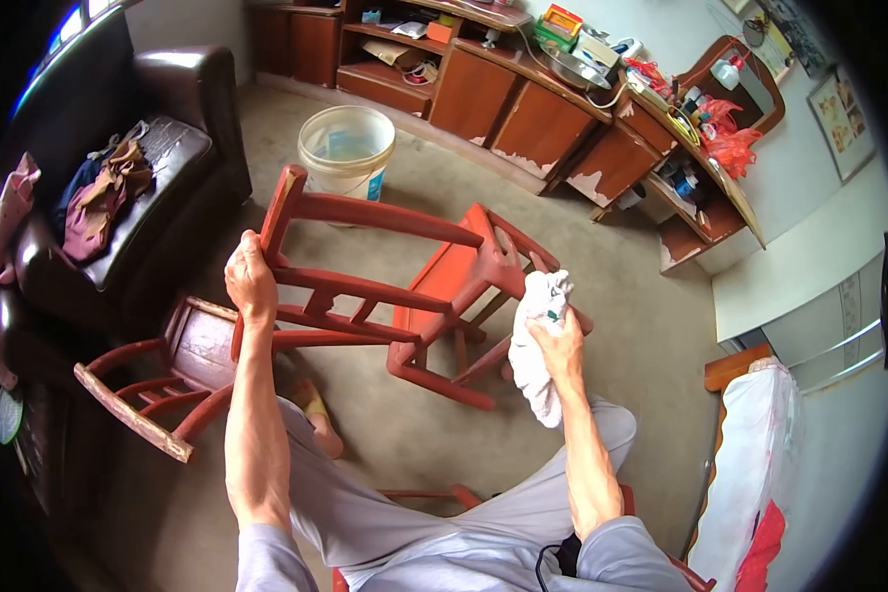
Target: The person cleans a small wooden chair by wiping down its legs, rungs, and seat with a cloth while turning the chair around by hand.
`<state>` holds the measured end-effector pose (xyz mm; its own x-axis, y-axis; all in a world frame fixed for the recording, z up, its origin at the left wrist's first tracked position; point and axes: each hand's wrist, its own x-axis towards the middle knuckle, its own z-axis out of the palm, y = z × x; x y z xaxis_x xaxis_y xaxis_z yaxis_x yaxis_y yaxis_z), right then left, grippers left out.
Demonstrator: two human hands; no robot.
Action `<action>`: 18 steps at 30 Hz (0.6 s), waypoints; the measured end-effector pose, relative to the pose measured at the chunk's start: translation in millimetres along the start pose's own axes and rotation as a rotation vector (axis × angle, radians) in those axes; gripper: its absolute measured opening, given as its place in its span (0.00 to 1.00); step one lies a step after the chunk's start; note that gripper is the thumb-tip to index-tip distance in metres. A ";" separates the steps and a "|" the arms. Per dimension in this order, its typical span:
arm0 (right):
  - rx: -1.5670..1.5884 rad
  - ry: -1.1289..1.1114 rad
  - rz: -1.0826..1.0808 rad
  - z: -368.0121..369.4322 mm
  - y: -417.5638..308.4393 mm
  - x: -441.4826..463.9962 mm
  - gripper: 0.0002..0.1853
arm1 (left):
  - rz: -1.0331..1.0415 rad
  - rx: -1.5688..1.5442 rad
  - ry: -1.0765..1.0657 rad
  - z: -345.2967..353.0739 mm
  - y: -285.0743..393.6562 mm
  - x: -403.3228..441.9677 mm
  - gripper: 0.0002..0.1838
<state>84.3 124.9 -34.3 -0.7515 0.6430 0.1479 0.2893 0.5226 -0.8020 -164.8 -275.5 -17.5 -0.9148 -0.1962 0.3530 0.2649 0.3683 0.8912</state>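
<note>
A red wooden chair [434, 286] lies tipped over in front of me, its backrest toward the left. My left hand [252, 281] is wrapped round the end of the backrest. In my right hand [559, 345] is a bunched white cloth [535, 380], held beside the chair's legs at the right. Part of the cloth hides the leg behind it, so I cannot tell whether they touch. A white bucket [345, 148] stands on the floor beyond the backrest.
A smaller worn chair [202, 345] lies at the left, near a dark armchair [168, 148] with clothes [104, 197] on it. Wooden cabinets [474, 94] line the far wall. A white-covered piece of furniture [755, 454] is at the right.
</note>
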 end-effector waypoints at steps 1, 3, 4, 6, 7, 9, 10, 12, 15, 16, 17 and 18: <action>-0.007 -0.013 0.059 -8.3 0.3 -3.7 0.37 | -0.007 -0.044 -0.019 -0.3 0.8 -0.5 0.32; -0.002 0.003 0.061 -7.2 9.7 -11.8 0.38 | 0.018 -0.074 -0.023 -0.3 0.3 -0.9 0.32; 0.000 0.015 0.064 -5.0 14.7 -16.8 0.39 | 0.038 -0.103 -0.027 -1.1 -0.2 -1.1 0.32; -0.064 0.033 0.084 -5.5 15.0 -25.2 0.39 | 0.065 -0.115 -0.038 -1.9 -2.5 0.2 0.32; -0.071 -0.032 0.105 -11.4 3.7 -30.0 0.39 | 0.051 -0.152 -0.037 -1.4 -7.0 2.1 0.32; -0.149 -0.151 0.119 -27.2 -13.9 -34.7 0.38 | 0.027 -0.215 -0.020 2.2 -15.3 6.6 0.32; -0.149 -0.142 0.121 -33.8 -19.6 -37.1 0.38 | 0.032 -0.221 -0.025 3.1 -19.7 9.1 0.32; -0.334 -0.310 0.144 -42.7 -27.3 -39.0 0.38 | 0.033 -0.238 -0.018 4.7 -23.3 13.3 0.32; -0.422 -0.465 0.079 -56.0 -32.8 -41.3 0.39 | 0.064 -0.274 0.059 5.8 -26.8 20.7 0.32; -0.459 -0.555 0.059 -61.7 -39.4 -44.0 0.40 | 0.055 -0.272 0.102 4.3 -28.6 20.8 0.32; -0.510 -0.508 -0.014 -66.5 -45.2 -46.2 0.40 | 0.019 -0.297 0.107 2.2 -31.3 21.0 0.30; -0.512 -0.447 -0.089 -67.5 -49.6 -44.3 0.38 | 0.009 -0.290 0.110 1.3 -33.3 21.0 0.30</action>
<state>143.2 108.3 38.0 -0.9263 0.3495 -0.1408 0.3760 0.8326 -0.4067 -193.3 -290.7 -40.2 -0.8777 -0.2969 0.3762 0.3635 0.0992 0.9263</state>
